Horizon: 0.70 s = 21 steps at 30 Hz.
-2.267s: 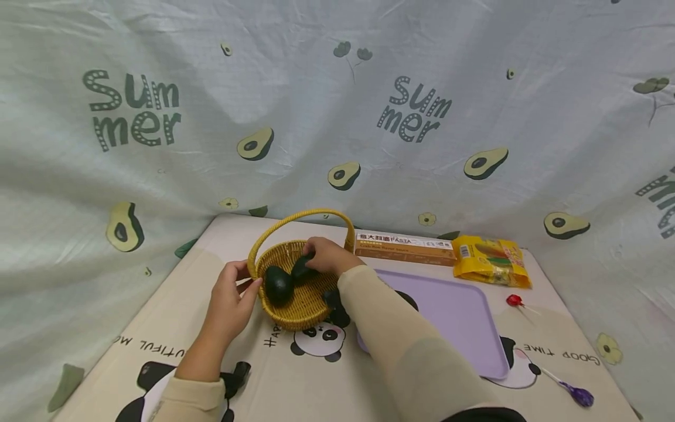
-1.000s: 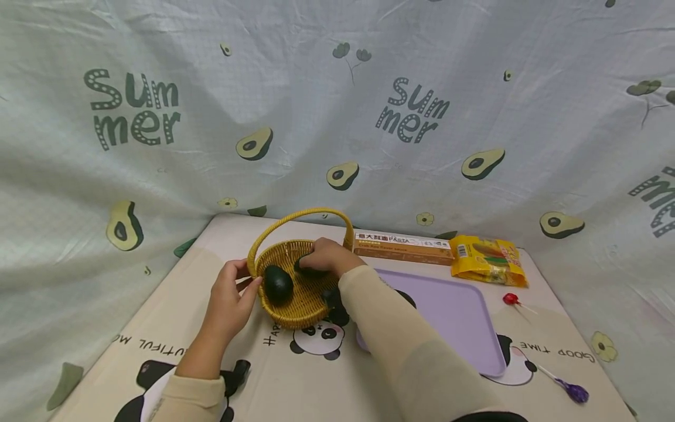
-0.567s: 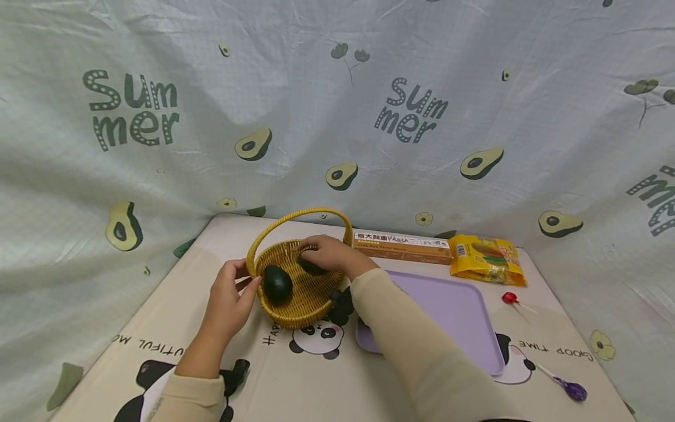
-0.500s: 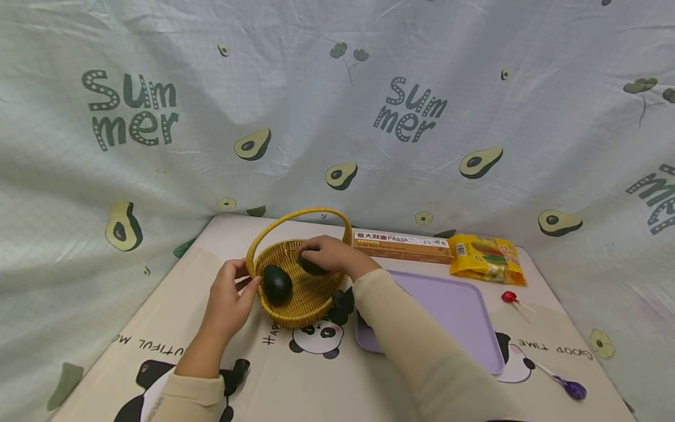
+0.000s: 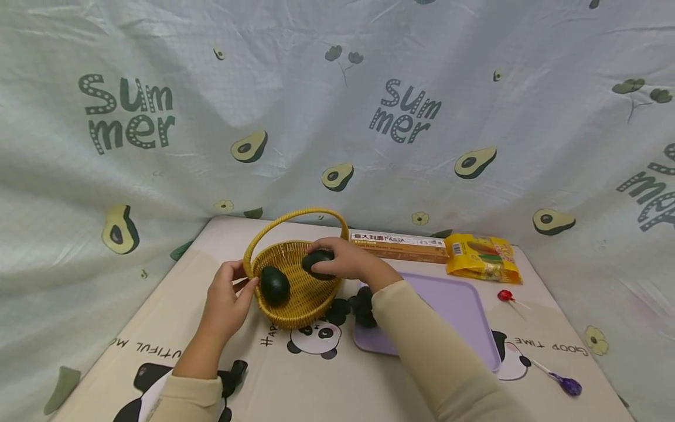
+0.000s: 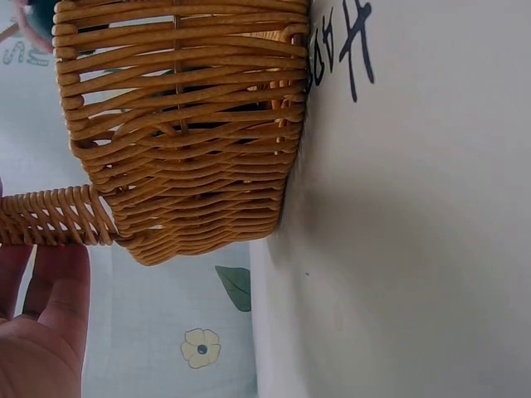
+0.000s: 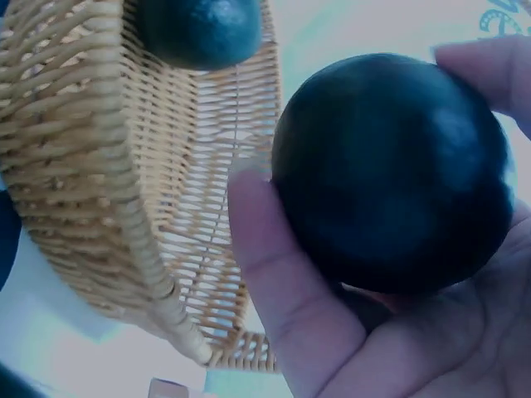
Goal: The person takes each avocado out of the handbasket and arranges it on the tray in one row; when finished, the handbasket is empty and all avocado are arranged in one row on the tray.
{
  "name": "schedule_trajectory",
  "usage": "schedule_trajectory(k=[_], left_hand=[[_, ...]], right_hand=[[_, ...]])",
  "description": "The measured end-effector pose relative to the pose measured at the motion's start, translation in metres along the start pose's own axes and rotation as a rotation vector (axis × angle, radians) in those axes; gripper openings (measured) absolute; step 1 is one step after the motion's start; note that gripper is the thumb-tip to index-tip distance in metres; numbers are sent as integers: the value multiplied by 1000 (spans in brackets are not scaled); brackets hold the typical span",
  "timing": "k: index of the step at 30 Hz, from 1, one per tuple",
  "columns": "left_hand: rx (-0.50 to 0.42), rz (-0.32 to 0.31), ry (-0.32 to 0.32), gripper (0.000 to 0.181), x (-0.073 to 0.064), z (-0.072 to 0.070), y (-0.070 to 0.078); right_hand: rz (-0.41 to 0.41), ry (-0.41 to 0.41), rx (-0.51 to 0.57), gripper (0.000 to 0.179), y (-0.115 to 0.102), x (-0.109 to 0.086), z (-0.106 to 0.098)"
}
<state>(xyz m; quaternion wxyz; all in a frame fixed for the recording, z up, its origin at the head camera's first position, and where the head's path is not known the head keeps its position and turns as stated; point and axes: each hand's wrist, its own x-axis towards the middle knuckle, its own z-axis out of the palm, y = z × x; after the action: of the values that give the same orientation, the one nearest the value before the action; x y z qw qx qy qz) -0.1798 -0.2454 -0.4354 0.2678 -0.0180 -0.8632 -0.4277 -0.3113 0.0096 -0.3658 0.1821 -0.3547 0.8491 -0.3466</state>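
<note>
A yellow wicker basket [image 5: 295, 313] with a tall arched handle stands on the table. My left hand [image 5: 227, 302] pinches the foot of its handle; in the left wrist view the fingers [image 6: 62, 290] lie against the woven handle [image 6: 58, 217]. One dark green avocado [image 5: 275, 286] rests in the basket's left side. My right hand [image 5: 343, 258] grips a second dark avocado [image 5: 318, 264] over the basket's right part. In the right wrist view thumb and fingers wrap this rounded avocado [image 7: 390, 174], apart from the other avocado [image 7: 199, 29].
Right of the basket lies a lilac tray [image 5: 464, 316], partly under my right sleeve. Behind it are a pasta box [image 5: 401, 248] and a yellow packet [image 5: 482, 258]. A red lollipop [image 5: 504, 295] and a purple lollipop [image 5: 569, 385] lie on the right.
The right hand has taken the second avocado from the basket's floor, lifting it up and to the right. My left hand keeps its hold on the handle.
</note>
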Motion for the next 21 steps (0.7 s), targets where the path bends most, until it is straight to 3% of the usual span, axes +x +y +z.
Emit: schedule_trajectory(k=[6, 13, 21], left_hand=[[5, -8, -3, 39, 1, 0, -1], [7, -21, 10, 39, 1, 1, -2], [7, -31, 2, 39, -1, 3, -2]], right_hand=[[-12, 16, 92, 34, 4, -19, -3], [-31, 67, 27, 46, 20, -40, -11], [-27, 71, 109, 38, 40, -60, -17]])
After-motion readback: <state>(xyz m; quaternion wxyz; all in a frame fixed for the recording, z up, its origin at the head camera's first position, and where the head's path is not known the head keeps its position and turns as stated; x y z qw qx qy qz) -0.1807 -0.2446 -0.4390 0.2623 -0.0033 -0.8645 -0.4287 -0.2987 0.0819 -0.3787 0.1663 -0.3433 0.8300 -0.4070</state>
